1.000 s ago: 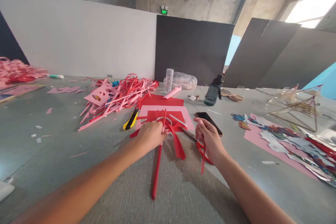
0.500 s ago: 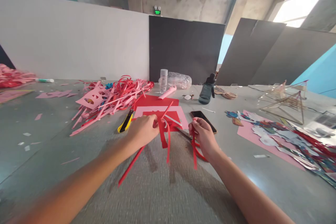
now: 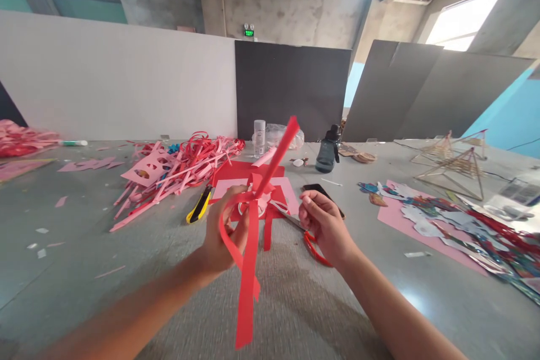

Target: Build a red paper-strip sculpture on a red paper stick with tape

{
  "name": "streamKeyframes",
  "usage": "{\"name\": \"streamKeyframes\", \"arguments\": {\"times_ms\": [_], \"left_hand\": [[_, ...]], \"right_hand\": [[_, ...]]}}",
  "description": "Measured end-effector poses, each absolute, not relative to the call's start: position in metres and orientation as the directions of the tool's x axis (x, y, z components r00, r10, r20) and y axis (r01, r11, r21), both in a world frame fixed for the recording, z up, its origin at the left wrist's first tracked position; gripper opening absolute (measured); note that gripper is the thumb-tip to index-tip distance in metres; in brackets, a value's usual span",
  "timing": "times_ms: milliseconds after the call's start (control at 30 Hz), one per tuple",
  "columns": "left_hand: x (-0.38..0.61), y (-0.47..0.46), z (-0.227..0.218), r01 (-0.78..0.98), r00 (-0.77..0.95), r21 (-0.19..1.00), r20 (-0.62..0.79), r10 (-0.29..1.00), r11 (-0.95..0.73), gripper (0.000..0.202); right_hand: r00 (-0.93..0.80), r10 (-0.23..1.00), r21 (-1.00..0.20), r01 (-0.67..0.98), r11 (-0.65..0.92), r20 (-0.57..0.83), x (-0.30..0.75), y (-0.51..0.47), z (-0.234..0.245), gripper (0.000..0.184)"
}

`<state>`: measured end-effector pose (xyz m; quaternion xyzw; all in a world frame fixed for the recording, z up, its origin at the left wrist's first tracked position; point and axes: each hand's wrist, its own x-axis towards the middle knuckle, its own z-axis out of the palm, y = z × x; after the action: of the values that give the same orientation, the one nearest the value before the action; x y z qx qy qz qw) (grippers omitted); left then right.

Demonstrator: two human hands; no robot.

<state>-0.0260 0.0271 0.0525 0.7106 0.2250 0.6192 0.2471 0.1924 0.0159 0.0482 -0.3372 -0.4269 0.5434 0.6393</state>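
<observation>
My left hand (image 3: 228, 233) is closed around a cluster of red paper strips (image 3: 248, 270) joined at a knot-like middle. One strip sticks up to the right, others hang down, and one loops over the fingers. White and pink curled bits show at the cluster's centre. My right hand (image 3: 323, 222) is to the right, apart from the cluster, with thumb and fingers pinched. Whatever may be between those fingertips is too small to make out. Just beside and partly behind it lie scissors with red handles (image 3: 314, 250). Beyond the cluster are pink (image 3: 291, 194) and red paper sheets (image 3: 225, 170).
Left of the sheets lie a yellow box cutter (image 3: 199, 206) and a heap of pink and red strips (image 3: 189, 166). Behind my right hand is a phone (image 3: 323, 194). Farther back stand a dark bottle (image 3: 327, 152) and a clear bottle (image 3: 259, 138). Paper cutouts (image 3: 422, 219) lie right.
My left hand has turned, bringing the strip cluster nearer and more into view. The red strip that hung from my right hand no longer shows there. The view has tilted slightly upward.
</observation>
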Motion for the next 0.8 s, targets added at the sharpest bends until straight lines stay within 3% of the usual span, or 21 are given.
{"name": "streamKeyframes", "arguments": {"times_ms": [167,500,700,800], "left_hand": [[-0.018,0.023,0.06,-0.209,0.092,0.628,0.776,0.624,-0.75,0.022],[-0.015,0.041,0.05,-0.351,0.064,0.713,0.665,0.744,-0.607,0.024],[-0.014,0.032,0.053,-0.176,-0.03,0.709,0.689,0.724,-0.683,0.033],[-0.018,0.032,0.048,-0.043,0.016,0.622,0.783,0.621,-0.782,0.03]], "right_hand": [[-0.042,0.983,-0.918,-0.365,0.153,0.18,0.185,0.013,0.046,0.036],[0.033,0.989,-0.938,-0.311,0.15,0.147,0.187,0.014,0.047,0.041],[-0.009,0.976,-0.968,-0.127,0.216,0.219,0.182,0.004,0.065,0.04],[-0.158,0.967,-0.977,-0.109,0.184,0.199,0.179,-0.008,0.097,0.033]]}}
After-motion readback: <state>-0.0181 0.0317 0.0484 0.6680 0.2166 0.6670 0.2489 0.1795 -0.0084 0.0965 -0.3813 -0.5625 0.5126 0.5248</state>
